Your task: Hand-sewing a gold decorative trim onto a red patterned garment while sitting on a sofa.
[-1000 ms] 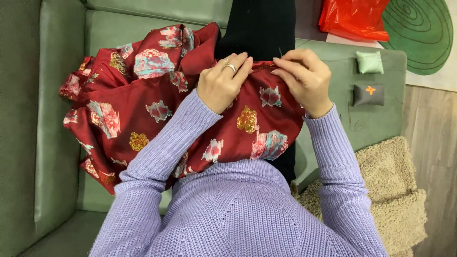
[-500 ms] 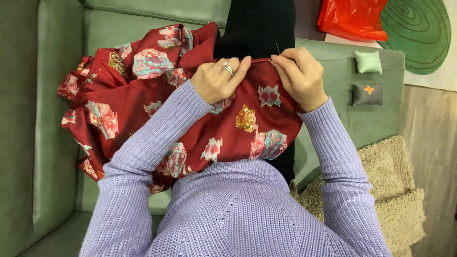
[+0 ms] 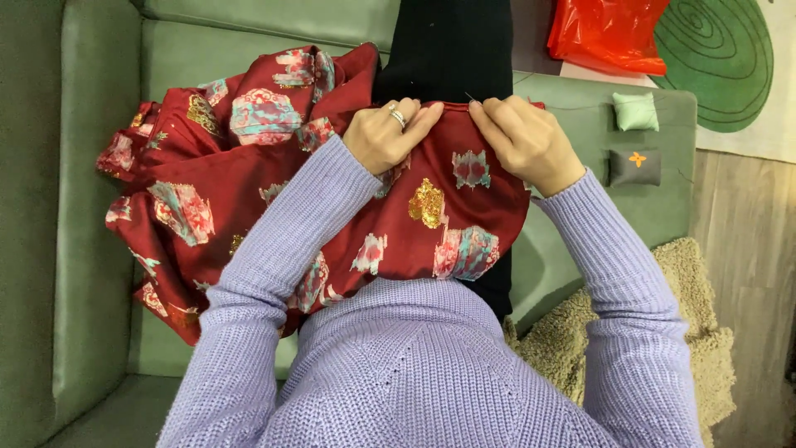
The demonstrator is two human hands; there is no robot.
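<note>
We pinch the top hem of the red patterned cloth (image 3: 464, 207) across our lap, left hand (image 3: 388, 137) at eleven o'clock of it, right hand (image 3: 521, 141) at one o'clock, fingers closed around a thin needle (image 3: 471, 98). Since a second ago the cloth's left bulk has slid lower and our hands sit closer together; stitching seems to continue.

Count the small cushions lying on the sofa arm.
2. A pale green cushion lies farther along the green sofa arm; a dark grey cushion with an orange mark lies just nearer the person. The red fabric may hide others.
</note>
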